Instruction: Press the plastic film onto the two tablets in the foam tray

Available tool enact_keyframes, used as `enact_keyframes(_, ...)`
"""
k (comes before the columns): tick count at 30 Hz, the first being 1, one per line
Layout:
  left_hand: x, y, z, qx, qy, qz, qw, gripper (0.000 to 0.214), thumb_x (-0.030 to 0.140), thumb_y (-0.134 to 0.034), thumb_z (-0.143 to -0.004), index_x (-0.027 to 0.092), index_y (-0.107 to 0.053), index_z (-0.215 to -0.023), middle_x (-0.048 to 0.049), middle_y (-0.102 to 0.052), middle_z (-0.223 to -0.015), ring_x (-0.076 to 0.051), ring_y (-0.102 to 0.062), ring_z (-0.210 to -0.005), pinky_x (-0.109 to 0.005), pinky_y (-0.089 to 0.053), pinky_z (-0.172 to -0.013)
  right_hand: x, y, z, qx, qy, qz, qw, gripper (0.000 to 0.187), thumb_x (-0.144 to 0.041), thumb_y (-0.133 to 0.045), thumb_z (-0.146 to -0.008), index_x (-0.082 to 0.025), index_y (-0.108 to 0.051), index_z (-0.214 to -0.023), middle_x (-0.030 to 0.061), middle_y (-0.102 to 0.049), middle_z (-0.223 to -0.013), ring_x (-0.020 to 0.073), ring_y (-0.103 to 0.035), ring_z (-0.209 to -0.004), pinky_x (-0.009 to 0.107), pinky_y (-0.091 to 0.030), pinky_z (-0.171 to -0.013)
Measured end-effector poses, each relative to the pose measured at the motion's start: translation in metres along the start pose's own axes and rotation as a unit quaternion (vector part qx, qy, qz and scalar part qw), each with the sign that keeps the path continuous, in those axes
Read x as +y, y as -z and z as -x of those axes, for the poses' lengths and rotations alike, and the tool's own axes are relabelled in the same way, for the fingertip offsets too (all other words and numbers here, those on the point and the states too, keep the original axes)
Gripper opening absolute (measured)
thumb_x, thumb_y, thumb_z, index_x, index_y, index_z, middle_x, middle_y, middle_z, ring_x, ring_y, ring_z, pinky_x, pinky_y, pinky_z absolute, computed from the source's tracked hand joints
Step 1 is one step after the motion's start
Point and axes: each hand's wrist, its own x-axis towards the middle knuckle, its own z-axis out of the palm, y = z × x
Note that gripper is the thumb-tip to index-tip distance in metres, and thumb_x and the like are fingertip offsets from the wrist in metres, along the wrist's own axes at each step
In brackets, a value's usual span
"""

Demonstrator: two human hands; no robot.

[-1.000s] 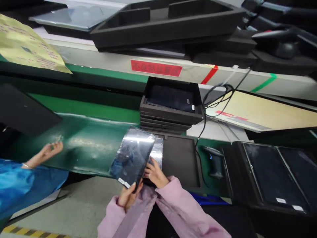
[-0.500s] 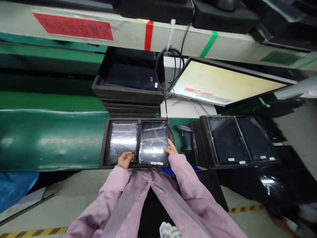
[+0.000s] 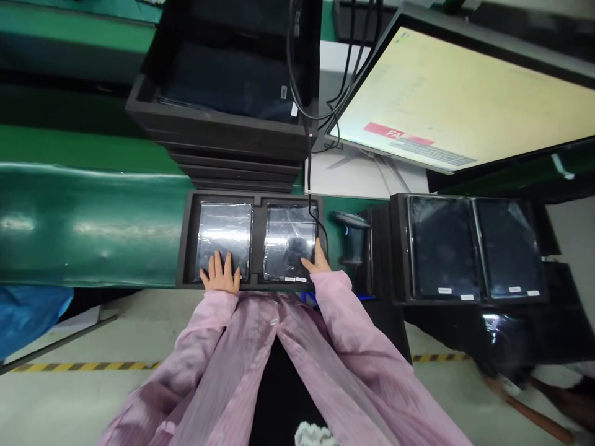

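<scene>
A dark two-compartment tray (image 3: pixel 258 244) lies in front of me with a film-covered flat screen panel in each compartment. My left hand (image 3: pixel 221 274) is open, its fingers spread over the lower edge of the left panel (image 3: pixel 225 229). At the lower right of the right panel (image 3: pixel 289 238), my right hand (image 3: pixel 318 261) has its thumb over the glass and a finger stretched along the side. Thumb and finger are apart; the other fingers are hidden. Two small white labels sit on this panel's bottom edge.
A stack of dark trays (image 3: pixel 223 133) rises behind. A monitor (image 3: pixel 465 99) with hanging black cables (image 3: pixel 310 155) is at the back right. Nearer are a handheld scanner (image 3: pixel 352 232) and another tray with two panels (image 3: pixel 444 248). Part of another person shows at lower right.
The right panel now lies level inside its compartment. My left hand has gone from curled fingers to spread ones and moved left. The view has tilted downward.
</scene>
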Motion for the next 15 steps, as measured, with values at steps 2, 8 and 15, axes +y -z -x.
enact_keyframes(2, 0.000, -0.001, -0.001, -0.006, 0.001, -0.008, 1.000, 0.058, 0.041, -0.044, -0.086, 0.017, -0.035, -0.138, -0.0172, -0.018, -0.150, -0.034, -0.018, -0.137, -0.064, -0.009, -0.107, -0.005, -0.003, 0.011, 0.006, 0.018, 0.047, 0.999, 0.077, -0.024, -0.054, -0.079, -0.016, -0.015, -0.145, 0.0137, -0.013, -0.151, 0.0223, -0.018, -0.139, 0.043, -0.023, -0.112)
enact_keyframes(8, -0.014, 0.002, -0.006, -0.004, -0.006, 0.022, 1.000, 0.049, 0.035, -0.039, -0.088, 0.019, -0.044, -0.134, -0.0145, -0.028, -0.147, -0.031, -0.028, -0.134, -0.057, -0.015, -0.109, -0.026, -0.003, 0.036, 0.011, 0.091, 0.149, 0.985, 0.063, -0.009, -0.043, -0.078, -0.017, -0.033, -0.140, 0.0079, -0.006, -0.154, 0.0239, -0.005, -0.141, 0.045, -0.022, -0.114)
enact_keyframes(15, -0.055, 0.038, -0.024, 0.034, 0.031, -0.019, 0.999, 0.056, 0.039, -0.047, -0.084, 0.018, -0.041, -0.136, -0.0157, -0.024, -0.149, -0.033, -0.024, -0.134, -0.058, -0.017, -0.108, -0.025, 0.005, 0.048, -0.006, 0.132, 0.222, 0.966, 0.056, -0.015, -0.041, -0.083, -0.019, -0.034, -0.138, 0.0096, -0.028, -0.147, 0.0235, -0.029, -0.134, 0.043, -0.033, -0.110)
